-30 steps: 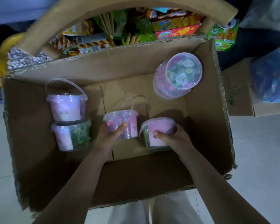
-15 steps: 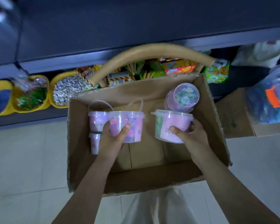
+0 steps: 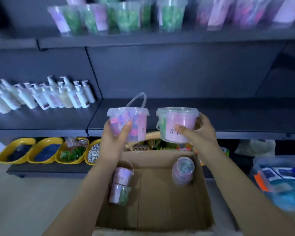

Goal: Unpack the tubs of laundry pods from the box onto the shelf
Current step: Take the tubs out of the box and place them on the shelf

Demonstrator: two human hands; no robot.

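Holding a tub in each hand, both up in front of the middle shelf [image 3: 237, 116] and above the open box [image 3: 160, 210]. My left hand [image 3: 114, 142] is curled round the clear tub of pink and purple pods [image 3: 134, 121], thumb across the front, its handle standing up. My right hand [image 3: 201, 133] grips the pink-label tub [image 3: 179, 123] from the side, thumb on the label. Down in the box there are two stacked tubs [image 3: 121, 184] on the left and one more tub [image 3: 183, 171] by the right wall. The row of tubs on the top shelf [image 3: 126, 17] is pretty blurry.
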